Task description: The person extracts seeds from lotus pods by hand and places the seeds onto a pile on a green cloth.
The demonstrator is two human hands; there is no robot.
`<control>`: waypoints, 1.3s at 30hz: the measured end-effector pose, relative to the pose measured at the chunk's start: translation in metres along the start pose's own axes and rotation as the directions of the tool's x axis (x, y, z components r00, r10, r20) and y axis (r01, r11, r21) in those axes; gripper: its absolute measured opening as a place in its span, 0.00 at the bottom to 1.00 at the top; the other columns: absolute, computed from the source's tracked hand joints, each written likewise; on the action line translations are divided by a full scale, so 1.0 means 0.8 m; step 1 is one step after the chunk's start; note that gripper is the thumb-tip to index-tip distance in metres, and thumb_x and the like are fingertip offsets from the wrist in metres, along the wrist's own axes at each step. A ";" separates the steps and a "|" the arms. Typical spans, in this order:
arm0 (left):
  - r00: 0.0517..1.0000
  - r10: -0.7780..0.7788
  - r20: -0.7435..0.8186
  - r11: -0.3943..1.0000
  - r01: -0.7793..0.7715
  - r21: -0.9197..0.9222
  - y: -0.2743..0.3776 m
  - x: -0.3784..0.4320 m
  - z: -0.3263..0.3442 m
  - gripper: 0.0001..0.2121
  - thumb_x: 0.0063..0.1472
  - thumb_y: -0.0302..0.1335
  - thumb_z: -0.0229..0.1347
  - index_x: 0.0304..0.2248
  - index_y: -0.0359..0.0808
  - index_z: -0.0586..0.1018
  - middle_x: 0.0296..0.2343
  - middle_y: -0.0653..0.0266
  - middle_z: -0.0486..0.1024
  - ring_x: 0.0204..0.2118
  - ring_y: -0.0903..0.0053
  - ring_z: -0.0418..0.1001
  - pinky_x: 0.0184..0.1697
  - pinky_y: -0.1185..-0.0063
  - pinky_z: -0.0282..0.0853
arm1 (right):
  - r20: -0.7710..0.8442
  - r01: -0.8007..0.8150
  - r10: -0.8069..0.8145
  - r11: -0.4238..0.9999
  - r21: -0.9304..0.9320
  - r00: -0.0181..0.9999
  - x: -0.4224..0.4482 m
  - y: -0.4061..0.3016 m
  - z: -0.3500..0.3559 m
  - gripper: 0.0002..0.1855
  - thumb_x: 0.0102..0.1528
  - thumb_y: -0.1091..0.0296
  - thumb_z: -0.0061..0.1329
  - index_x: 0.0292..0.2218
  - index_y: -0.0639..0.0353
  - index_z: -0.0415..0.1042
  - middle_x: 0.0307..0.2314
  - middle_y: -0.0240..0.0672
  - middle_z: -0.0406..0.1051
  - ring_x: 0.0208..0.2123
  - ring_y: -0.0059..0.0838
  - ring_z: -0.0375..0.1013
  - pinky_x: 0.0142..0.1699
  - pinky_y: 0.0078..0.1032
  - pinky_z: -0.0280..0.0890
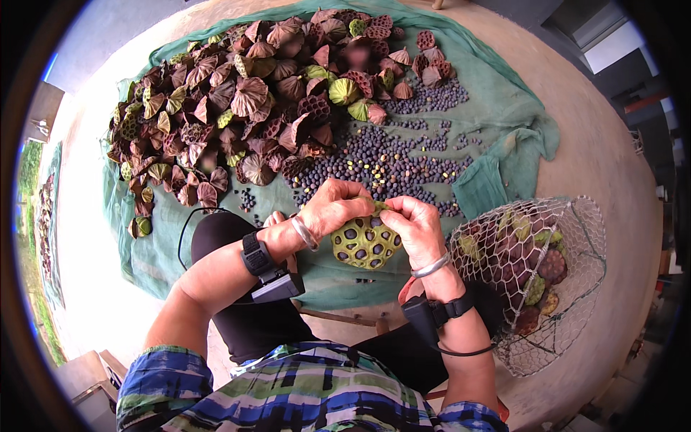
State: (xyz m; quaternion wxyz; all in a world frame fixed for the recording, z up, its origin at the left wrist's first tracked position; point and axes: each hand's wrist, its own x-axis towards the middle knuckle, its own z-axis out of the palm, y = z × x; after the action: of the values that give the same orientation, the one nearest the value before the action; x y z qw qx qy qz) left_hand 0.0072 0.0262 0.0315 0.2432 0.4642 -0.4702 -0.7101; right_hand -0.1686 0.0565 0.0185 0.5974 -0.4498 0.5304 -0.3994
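Note:
A green lotus seed pod (363, 247) is held up in front of me, its pitted face toward the camera with dark seeds in the holes. My left hand (341, 205) grips its upper left rim between thumb and fingers. On the upper right rim, my right hand (412, 222) pinches the same pod. Beyond both hands, loose dark lotus seeds (372, 154), with a few yellow-green ones among them, lie spread over a green mesh cloth (488, 116). Fingertips partly hide the pod's top edge.
A large heap of brown and green lotus pods (232, 102) covers the cloth's far left. To my right, a wire mesh basket (580, 270) holds more pods. My bent knee (218, 240) rises at left, near a thin black cable (182, 237). Concrete floor (604, 167) surrounds the cloth.

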 end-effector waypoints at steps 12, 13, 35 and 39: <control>0.973 0.021 0.231 0.914 0.075 -0.399 -0.010 0.004 0.000 0.07 0.50 0.23 0.51 0.30 0.29 0.74 0.24 0.67 0.73 0.23 0.85 0.70 0.29 0.87 0.66 | 0.093 0.099 -0.102 0.994 0.044 0.990 -0.007 -0.017 -0.011 0.05 0.45 0.75 0.48 0.27 0.67 0.69 0.19 0.25 0.67 0.22 0.10 0.61 0.26 0.12 0.58; 0.972 0.022 0.233 0.914 0.075 -0.398 -0.011 0.005 0.001 0.07 0.50 0.23 0.51 0.30 0.29 0.74 0.24 0.67 0.73 0.23 0.85 0.70 0.29 0.87 0.66 | 0.130 0.066 -0.078 0.994 0.089 0.988 -0.007 -0.018 -0.014 0.05 0.45 0.76 0.48 0.28 0.66 0.69 0.20 0.25 0.67 0.22 0.10 0.61 0.26 0.12 0.58; 0.989 -0.085 -0.122 0.993 0.094 0.073 -0.016 0.011 0.009 0.04 0.49 0.26 0.54 0.24 0.33 0.76 0.17 0.73 0.70 0.19 0.90 0.63 0.22 0.89 0.58 | -0.152 0.270 -0.323 0.918 -0.291 0.934 0.001 -0.002 -0.006 0.08 0.46 0.70 0.50 0.25 0.66 0.69 0.22 0.40 0.71 0.25 0.37 0.70 0.32 0.26 0.64; 0.990 -0.079 -0.119 0.995 0.086 0.047 -0.027 0.017 0.006 0.04 0.50 0.25 0.53 0.23 0.33 0.74 0.18 0.71 0.71 0.20 0.89 0.65 0.24 0.89 0.59 | -0.323 0.224 -0.572 0.687 -0.691 0.754 0.020 -0.016 -0.041 0.19 0.49 0.66 0.48 0.40 0.66 0.61 0.37 0.44 0.63 0.41 0.33 0.62 0.41 0.25 0.61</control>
State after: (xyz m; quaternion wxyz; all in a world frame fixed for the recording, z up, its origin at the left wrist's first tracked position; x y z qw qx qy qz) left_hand -0.0014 0.0272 0.0072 0.2285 0.5301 -0.4539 -0.6787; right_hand -0.1995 0.0338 0.0255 0.1466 -0.6024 0.6535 -0.4343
